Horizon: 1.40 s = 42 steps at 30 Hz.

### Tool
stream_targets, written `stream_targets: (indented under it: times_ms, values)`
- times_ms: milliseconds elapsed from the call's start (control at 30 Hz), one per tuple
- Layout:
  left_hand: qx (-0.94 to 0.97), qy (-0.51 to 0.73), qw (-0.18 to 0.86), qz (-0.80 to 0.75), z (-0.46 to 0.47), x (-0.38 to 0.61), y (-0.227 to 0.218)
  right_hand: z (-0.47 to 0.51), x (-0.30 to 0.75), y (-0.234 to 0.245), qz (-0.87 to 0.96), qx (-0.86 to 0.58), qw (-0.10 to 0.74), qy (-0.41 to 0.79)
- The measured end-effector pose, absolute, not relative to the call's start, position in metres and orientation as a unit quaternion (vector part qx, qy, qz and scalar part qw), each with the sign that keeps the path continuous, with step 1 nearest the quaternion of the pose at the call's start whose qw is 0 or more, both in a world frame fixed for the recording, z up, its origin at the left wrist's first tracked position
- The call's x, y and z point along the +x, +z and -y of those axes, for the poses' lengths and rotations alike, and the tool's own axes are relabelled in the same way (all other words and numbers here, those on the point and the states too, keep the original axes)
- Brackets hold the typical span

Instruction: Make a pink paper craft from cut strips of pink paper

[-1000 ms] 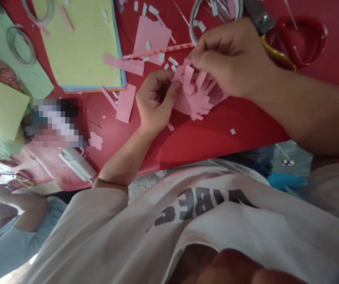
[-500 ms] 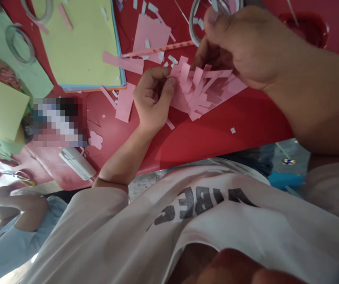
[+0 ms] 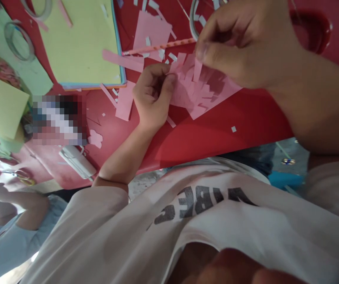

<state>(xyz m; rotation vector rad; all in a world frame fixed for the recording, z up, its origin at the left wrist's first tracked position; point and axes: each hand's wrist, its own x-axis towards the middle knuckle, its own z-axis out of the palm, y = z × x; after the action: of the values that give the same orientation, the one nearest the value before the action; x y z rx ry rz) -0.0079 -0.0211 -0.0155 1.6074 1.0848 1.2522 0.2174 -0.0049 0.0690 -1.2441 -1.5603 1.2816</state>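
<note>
A pink paper sheet (image 3: 216,94) with several cut strips standing up from it lies at the near side of the red table. My left hand (image 3: 154,94) pinches its left edge between thumb and fingers. Over its upper right part, my right hand (image 3: 240,43) is closed, thumb against fingertips, on one pink paper strip (image 3: 198,70) that rises from the sheet. The hand hides part of the sheet's right side.
Behind my hands lie a pink pencil (image 3: 160,48), a pink paper square (image 3: 152,33), white scraps and a tape roll (image 3: 193,21). A stack of yellow paper (image 3: 80,47) is at left, with a white box-like object (image 3: 77,162) nearer. Another person (image 3: 24,213) sits at far left.
My right hand has turned and moved left over the sheet, its fingertips now on a strip. My left hand keeps its grip in nearly the same place.
</note>
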Motion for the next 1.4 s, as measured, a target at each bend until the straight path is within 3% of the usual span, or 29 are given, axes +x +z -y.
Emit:
stream_targets:
  times_ms: [133, 800, 1000, 1233, 1400]
  values:
    - [0.644, 0.516, 0.377, -0.421, 0.022, -0.006, -0.01, 0.004, 0.221, 0.07, 0.745, -0.481, 0.313, 0.338]
    - [0.641, 0.503, 0.425, -0.395, 0.011, -0.006, -0.028, 0.0, 0.207, 0.047, 0.641, -0.461, 0.44, 0.428]
    - [0.643, 0.543, 0.396, -0.368, 0.01, -0.005, -0.027, 0.001, 0.207, 0.047, 0.646, -0.435, 0.411, 0.475]
    - [0.615, 0.509, 0.428, -0.424, 0.012, -0.006, -0.023, -0.003, 0.215, 0.048, 0.733, -0.458, 0.378, 0.332]
    - [0.605, 0.503, 0.418, -0.453, 0.016, -0.004, -0.015, 0.001, 0.216, 0.058, 0.738, -0.459, 0.357, 0.341]
